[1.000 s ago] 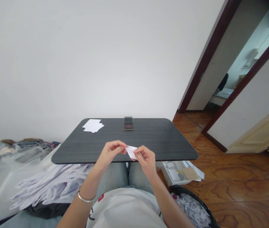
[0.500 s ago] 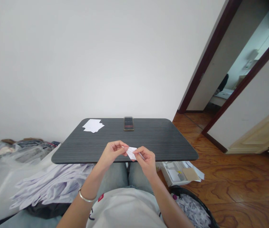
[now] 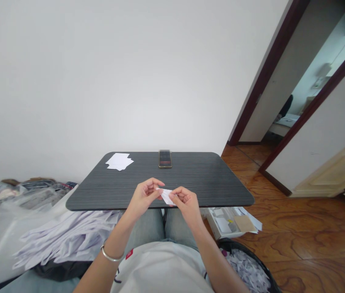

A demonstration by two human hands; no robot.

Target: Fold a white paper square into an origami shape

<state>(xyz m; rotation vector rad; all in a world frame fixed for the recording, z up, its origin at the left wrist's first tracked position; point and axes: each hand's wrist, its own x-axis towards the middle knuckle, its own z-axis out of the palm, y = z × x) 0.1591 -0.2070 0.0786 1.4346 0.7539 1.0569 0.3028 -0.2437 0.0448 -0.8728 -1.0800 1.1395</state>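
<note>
A small folded piece of white paper [image 3: 167,197] is held between both hands, just above the front edge of the dark table [image 3: 191,175]. My left hand [image 3: 146,195] pinches its left end between thumb and fingers. On the other side, my right hand [image 3: 186,201] is closed on the right part, the thumb lying over it. Several loose white papers [image 3: 119,161] lie in a pile at the table's back left. At the back middle rests a phone [image 3: 165,159].
Below the table on the right are a white box [image 3: 221,228] with papers and a black bin [image 3: 271,276] full of white paper pieces. White cloth [image 3: 71,236] and plastic-wrapped items [image 3: 35,195] lie at the left. A white wall [image 3: 160,81] stands behind.
Both hands have shifted slightly to the left with the paper. The right fingers now cover more of its right side, and the paper has tilted a little.
</note>
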